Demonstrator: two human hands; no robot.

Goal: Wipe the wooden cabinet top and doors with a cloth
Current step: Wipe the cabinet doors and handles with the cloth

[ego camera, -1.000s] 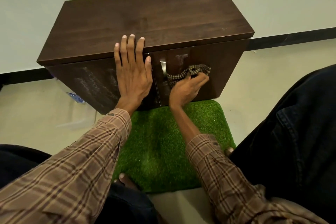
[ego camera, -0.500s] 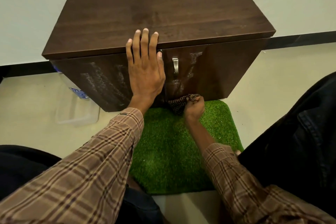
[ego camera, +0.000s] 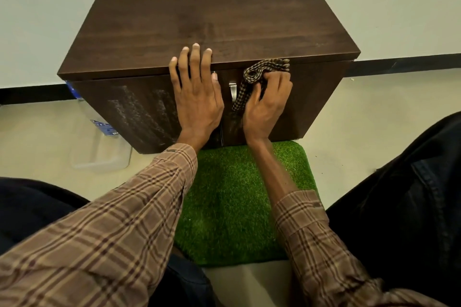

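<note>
Dark brown wood-grain cabinet (ego camera: pixel 207 30) sits on the floor (ego camera: pixel 374 117) against a pale wall, boxy, long axis running left-right, doors facing the person. Left hand (ego camera: pixel 195 92) lies flat w/ fingers spread, palm on the left door (ego camera: pixel 129 109), fingertips hooked over the top's front edge, holding nothing. Right hand (ego camera: pixel 267 104) is clenched on a bunched checked cloth (ego camera: pixel 254 75), brown & tan weave, pressed to the upper right door (ego camera: pixel 311 97) just beside the small metal handle (ego camera: pixel 233 91); cloth's long axis runs roughly vertical, its top end fanning right under the top's lip. Left door shows pale streaky smears. Shaggy green grass-like mat (ego camera: pixel 239 197) lies in front of the cabinet. Clear plastic box (ego camera: pixel 99 152) on the floor at left.
</note>
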